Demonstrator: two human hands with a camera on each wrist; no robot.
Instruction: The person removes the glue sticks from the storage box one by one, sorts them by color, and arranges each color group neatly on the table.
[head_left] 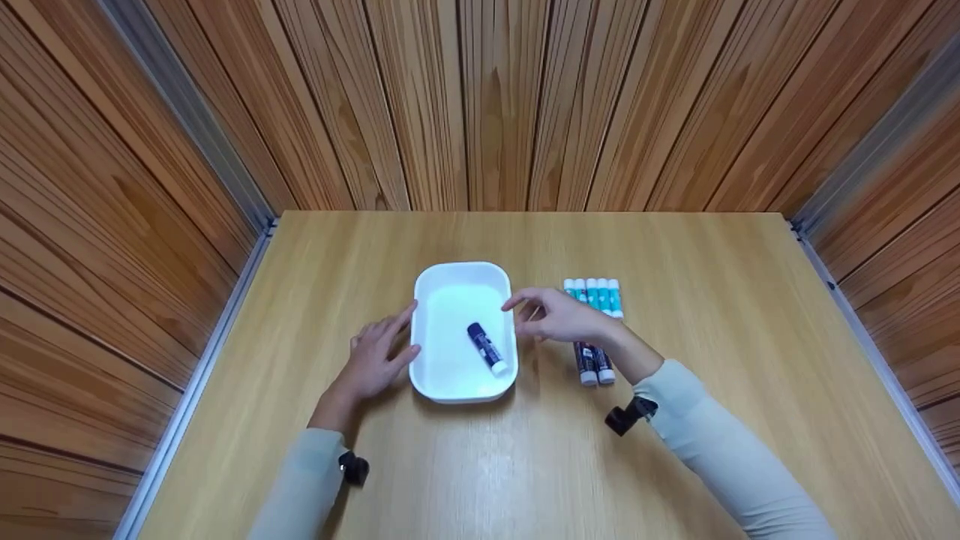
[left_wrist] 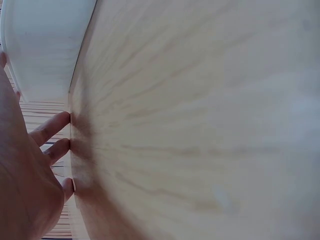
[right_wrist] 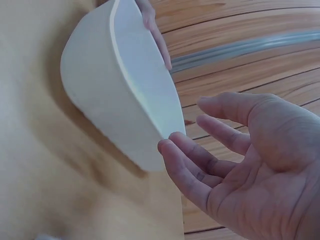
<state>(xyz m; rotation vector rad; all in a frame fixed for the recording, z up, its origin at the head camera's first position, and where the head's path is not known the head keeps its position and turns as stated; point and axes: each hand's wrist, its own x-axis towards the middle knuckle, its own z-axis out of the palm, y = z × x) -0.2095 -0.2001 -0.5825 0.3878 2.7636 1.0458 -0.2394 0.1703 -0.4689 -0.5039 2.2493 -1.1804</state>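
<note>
A white rectangular tub [head_left: 450,390] sits on the table with one dark blue glue stick [head_left: 487,349] lying slantwise inside, its white end toward me. My left hand [head_left: 375,356] is at the tub's left side, with index finger and thumb at the rim and the other fingertips down on the tabletop in the left wrist view. At the right rim is my right hand [head_left: 559,315], its fingers loosely bent. Nothing shows between these fingers in the right wrist view, where the fingertips come right up to the tub's edge [right_wrist: 145,107].
Right of the tub, several teal glue sticks with white caps [head_left: 604,292] lie side by side. Dark blue glue sticks [head_left: 587,364] lie just in front, partly hidden under my right hand. Wood-plank walls [head_left: 495,105] enclose the wooden table [head_left: 480,472] at back and sides.
</note>
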